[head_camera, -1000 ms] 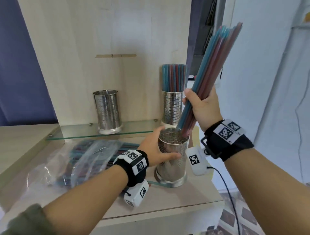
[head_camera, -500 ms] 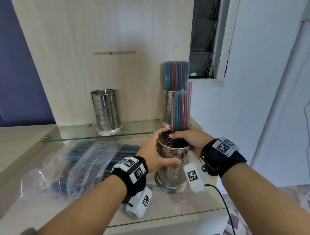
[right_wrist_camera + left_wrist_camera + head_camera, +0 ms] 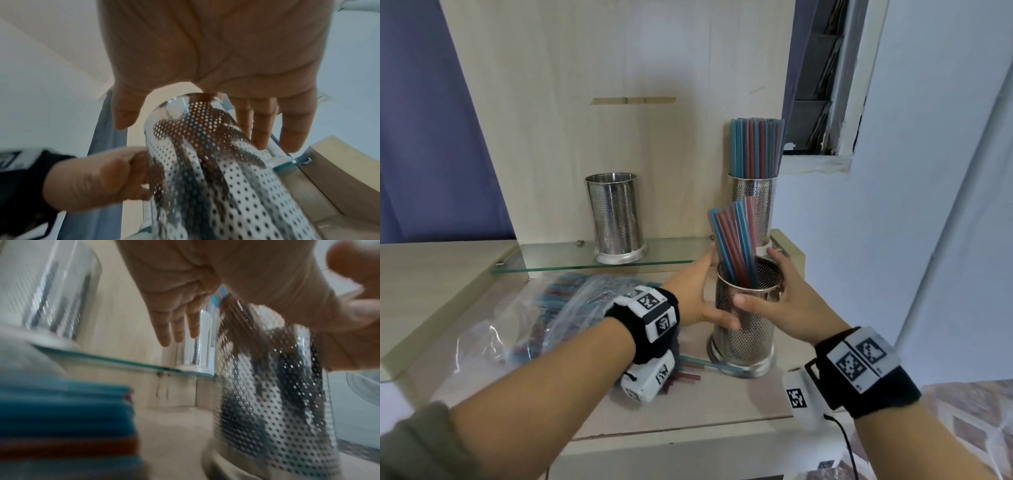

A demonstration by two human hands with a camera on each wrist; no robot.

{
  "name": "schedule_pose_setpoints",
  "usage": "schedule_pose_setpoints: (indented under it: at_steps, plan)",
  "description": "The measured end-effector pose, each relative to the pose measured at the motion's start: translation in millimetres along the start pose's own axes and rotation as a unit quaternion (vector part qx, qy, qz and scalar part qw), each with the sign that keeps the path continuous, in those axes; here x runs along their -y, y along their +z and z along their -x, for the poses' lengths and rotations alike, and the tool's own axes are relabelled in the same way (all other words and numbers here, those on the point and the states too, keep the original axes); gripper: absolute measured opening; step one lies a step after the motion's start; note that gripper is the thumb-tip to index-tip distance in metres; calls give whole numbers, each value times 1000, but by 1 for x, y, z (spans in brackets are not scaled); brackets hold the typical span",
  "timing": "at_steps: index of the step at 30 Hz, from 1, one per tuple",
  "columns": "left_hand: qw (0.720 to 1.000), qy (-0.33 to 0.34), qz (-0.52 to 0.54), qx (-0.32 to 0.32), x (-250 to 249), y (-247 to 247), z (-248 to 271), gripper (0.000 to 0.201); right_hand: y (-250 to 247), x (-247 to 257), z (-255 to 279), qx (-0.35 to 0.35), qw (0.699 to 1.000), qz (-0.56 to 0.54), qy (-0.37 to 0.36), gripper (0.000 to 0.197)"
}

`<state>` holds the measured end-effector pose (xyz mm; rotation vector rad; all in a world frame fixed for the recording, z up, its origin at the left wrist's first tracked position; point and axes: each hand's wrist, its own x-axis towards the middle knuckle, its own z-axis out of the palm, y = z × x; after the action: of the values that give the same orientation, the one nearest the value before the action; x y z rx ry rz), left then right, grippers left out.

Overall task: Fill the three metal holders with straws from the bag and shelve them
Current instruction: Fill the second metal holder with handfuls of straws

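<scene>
One full holder [image 3: 751, 209] stands on the glass shelf [image 3: 551, 255] at 1 o'clock, an empty holder [image 3: 615, 219] at 11. The left hand [image 3: 697, 298] and right hand [image 3: 789, 308] both wrap the part-filled holder [image 3: 744, 325] on the worktop [image 3: 705, 404]. The bag [image 3: 544, 311] lies at 9 o'clock, with straws left inside.

A perforated metal holder [image 3: 746, 318] stands upright on the wooden counter, a bunch of red and blue straws [image 3: 734, 245] leaning left inside it. On the glass shelf [image 3: 558, 255] behind, one holder [image 3: 615, 219] stands empty at left; another [image 3: 753, 209], at right, is packed with upright straws. The clear bag of straws [image 3: 544, 308] lies on the counter at left.
</scene>
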<state>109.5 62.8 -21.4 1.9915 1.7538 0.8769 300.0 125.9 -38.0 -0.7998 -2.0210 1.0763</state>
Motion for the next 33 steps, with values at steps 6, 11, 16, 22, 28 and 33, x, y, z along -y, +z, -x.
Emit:
schedule_pose_setpoints:
  at_steps: [6,11,16,22,28,33]
  plan:
    - [961,-82,-257,56,27,-51,42,94,6,-13,-3,-51,996,69,4,126]
    - [930,-87,-333,127,58,-49,80,79,11,-18,-3,-77,995,60,-11,114]
    - [913,-88,-355,180,65,-38,83,84,12,-19,-3,-78,996,48,-12,112]
    - [935,-121,-302,141,75,-38,83,88,12,-17,-2,-78,996,40,-19,106]
    - [962,-71,-257,57,86,-36,93,77,13,-18,-2,-75,996,28,-30,100]
    - [965,-25,-259,23,82,-37,94,69,14,-19,-1,-77,996,28,-34,107]
